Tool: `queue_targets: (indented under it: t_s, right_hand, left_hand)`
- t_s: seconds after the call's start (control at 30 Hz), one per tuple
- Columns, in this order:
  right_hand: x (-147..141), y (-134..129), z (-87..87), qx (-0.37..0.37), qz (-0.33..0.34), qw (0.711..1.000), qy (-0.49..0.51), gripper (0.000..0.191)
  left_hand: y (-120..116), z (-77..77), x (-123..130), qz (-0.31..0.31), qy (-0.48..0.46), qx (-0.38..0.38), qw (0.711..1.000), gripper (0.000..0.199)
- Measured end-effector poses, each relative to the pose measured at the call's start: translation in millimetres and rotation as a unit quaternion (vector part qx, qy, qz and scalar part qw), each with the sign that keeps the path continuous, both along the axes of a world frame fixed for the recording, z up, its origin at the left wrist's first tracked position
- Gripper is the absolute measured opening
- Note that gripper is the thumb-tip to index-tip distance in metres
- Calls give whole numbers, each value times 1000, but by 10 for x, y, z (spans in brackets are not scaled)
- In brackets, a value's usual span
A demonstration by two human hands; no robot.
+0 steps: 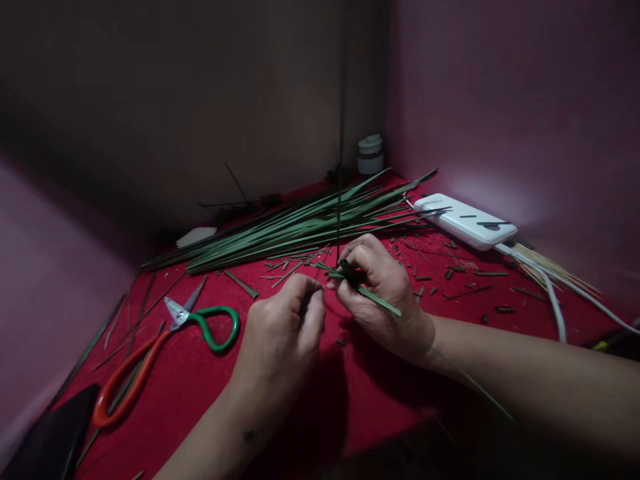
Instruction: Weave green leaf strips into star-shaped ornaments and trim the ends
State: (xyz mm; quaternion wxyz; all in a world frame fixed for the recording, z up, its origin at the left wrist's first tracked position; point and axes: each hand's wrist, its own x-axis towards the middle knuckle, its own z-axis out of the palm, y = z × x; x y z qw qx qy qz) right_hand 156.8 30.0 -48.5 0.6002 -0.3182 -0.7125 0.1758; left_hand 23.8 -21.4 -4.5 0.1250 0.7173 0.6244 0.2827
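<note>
My right hand (383,293) is closed around a small bundle of folded green leaf strips (353,272), pinched between thumb and fingers. One strip end sticks out toward the lower right, and a long thin dark strip rises upright from the bundle. Just left of it, my left hand (287,323) is closed, thumb and index fingertips pressed together; what they hold is too small to make out. Behind both hands a pile of long green leaf strips (280,233) lies across the red surface (310,413).
Scissors with orange and green handles (180,321) lie spread at the left. A white power bank (465,221) with white cables sits at the right. A small lidded jar (371,155) stands in the back corner. Leaf scraps (467,292) are scattered around; a dark flat object (60,433) lies lower left.
</note>
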Motion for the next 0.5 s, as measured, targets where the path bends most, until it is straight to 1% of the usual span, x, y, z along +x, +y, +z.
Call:
queue_targets:
  t_s: [0.1,0.23,0.33,0.4,0.43,0.5]
  right_hand:
    - [4,-4,-12,6,9,1000,3,19]
    - [9,-13,-21,19,19,1000,12,19]
    - [21,-8,-16,9,27,999,30,18]
    - [33,0,-7,-1,36,999,40,18]
    - [38,3,-2,-9,41,998,45,18]
    - [43,4,7,-34,50,997,54,17]
  left_hand:
    - [32,-1,-24,-7,-79,-45,996,14]
    - [65,9,-46,-31,-191,-116,974,16]
    - [76,3,-49,-40,-225,-128,965,13]
    - [84,-25,-59,-40,-200,-105,973,13]
    - [88,-47,-68,-38,-166,-77,982,13]
    - [98,-105,-96,-40,-56,20,997,11]
